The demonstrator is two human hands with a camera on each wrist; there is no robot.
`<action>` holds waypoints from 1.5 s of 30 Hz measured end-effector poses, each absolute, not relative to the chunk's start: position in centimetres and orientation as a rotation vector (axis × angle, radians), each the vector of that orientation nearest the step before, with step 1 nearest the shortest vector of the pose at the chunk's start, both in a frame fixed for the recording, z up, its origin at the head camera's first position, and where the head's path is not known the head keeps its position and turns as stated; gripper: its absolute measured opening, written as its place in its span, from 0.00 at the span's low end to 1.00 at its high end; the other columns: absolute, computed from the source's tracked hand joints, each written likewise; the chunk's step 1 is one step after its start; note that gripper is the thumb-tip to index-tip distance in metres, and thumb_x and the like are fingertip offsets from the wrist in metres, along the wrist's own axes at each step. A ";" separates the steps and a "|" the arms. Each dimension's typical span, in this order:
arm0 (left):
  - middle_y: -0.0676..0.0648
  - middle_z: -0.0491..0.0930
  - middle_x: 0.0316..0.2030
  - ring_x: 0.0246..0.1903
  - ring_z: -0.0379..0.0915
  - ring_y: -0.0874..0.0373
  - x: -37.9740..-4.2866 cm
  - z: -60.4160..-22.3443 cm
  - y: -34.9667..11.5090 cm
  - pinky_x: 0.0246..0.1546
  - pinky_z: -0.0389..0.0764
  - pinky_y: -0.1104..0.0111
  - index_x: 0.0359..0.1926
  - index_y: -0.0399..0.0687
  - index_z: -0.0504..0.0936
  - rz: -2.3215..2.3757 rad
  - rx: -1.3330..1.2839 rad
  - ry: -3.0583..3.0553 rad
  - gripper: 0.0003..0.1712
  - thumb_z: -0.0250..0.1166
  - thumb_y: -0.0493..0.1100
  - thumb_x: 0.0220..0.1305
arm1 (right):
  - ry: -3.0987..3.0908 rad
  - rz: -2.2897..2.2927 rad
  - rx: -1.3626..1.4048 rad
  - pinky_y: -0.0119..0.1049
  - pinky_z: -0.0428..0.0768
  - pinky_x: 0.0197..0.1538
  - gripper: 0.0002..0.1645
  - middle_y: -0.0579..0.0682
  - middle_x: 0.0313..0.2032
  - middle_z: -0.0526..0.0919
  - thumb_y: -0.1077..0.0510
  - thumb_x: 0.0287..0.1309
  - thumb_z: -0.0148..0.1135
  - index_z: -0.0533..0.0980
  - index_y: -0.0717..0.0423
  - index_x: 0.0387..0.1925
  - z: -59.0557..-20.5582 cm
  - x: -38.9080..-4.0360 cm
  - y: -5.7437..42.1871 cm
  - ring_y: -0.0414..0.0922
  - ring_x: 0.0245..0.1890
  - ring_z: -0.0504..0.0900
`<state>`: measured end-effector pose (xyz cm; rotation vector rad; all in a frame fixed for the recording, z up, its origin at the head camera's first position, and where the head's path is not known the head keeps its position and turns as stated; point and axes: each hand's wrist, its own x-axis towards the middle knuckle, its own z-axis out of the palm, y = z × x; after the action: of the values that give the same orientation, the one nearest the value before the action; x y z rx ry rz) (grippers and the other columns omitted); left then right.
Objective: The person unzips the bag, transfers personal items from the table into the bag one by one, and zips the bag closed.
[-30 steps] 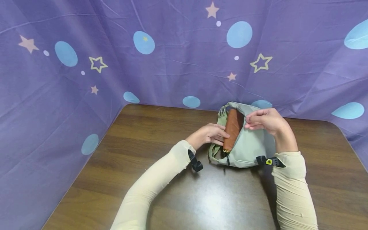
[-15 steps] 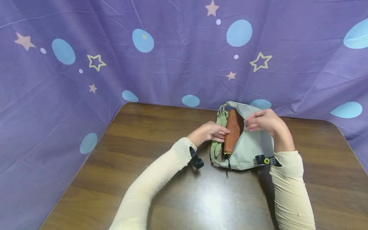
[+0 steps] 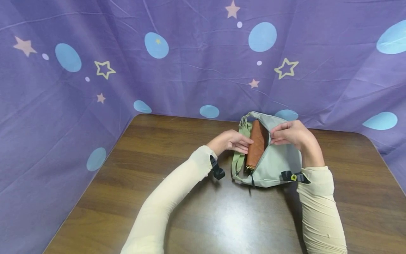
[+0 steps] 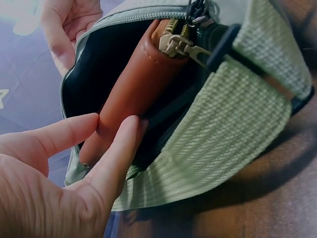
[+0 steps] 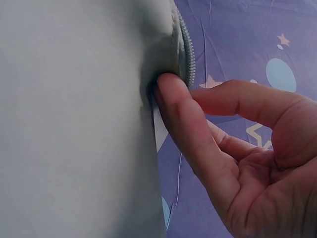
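Observation:
A pale green bag point(image 3: 279, 162) stands on the table with its zippered mouth spread wide, facing left. Inside the mouth sits a brown leather wallet point(image 4: 133, 89), slanted, its brass zipper end point(image 4: 176, 44) at the opening's near corner. My left hand point(image 3: 236, 141) reaches to the mouth and pinches the wallet between thumb and finger. With thumb and fingertips, my right hand point(image 5: 237, 144) holds the zippered edge point(image 5: 187, 54) of the bag and keeps it pulled away from the wallet. The wallet's deeper side is hidden in the bag.
A woven green strap point(image 4: 233, 119) loops along the bag's left side, below the left hand's fingers. The brown wooden table point(image 3: 133, 176) reaches back to a purple curtain point(image 3: 190, 70) with stars and blue ovals, close behind the bag.
My left hand has shifted slightly up along the wallet, away from me. The right hand keeps its hold on the bag's edge; bag and wallet have barely moved.

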<state>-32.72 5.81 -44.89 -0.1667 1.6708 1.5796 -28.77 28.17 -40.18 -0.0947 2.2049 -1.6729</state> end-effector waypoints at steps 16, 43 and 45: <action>0.29 0.70 0.68 0.56 0.75 0.42 -33.1 -44.5 6.6 0.67 0.76 0.56 0.62 0.29 0.73 1.536 -0.138 1.707 0.21 0.60 0.32 0.71 | 2.186 -1.717 -0.147 0.31 0.89 0.38 0.06 0.42 0.24 0.87 0.72 0.65 0.60 0.81 0.69 0.42 -40.2 -28.7 28.3 0.37 0.27 0.88; 0.36 0.86 0.49 0.46 0.85 0.43 -45.8 -61.2 10.2 0.43 0.90 0.55 0.46 0.39 0.84 1.690 -0.244 1.595 0.18 0.78 0.32 0.53 | 2.127 -1.757 -0.171 0.32 0.89 0.39 0.10 0.43 0.26 0.88 0.72 0.65 0.60 0.84 0.58 0.36 -39.9 -28.9 28.7 0.38 0.29 0.88; 0.36 0.87 0.45 0.43 0.86 0.43 -47.4 -63.3 10.7 0.41 0.90 0.55 0.44 0.39 0.84 1.714 -0.261 1.580 0.18 0.78 0.32 0.52 | 2.127 -1.756 -0.168 0.32 0.89 0.39 0.10 0.42 0.26 0.87 0.72 0.65 0.60 0.84 0.58 0.36 -40.0 -29.0 28.6 0.38 0.28 0.88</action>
<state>-47.44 10.72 -63.28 -0.2612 1.5804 1.7137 -28.96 28.64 -40.03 -0.1681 2.1267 -1.7563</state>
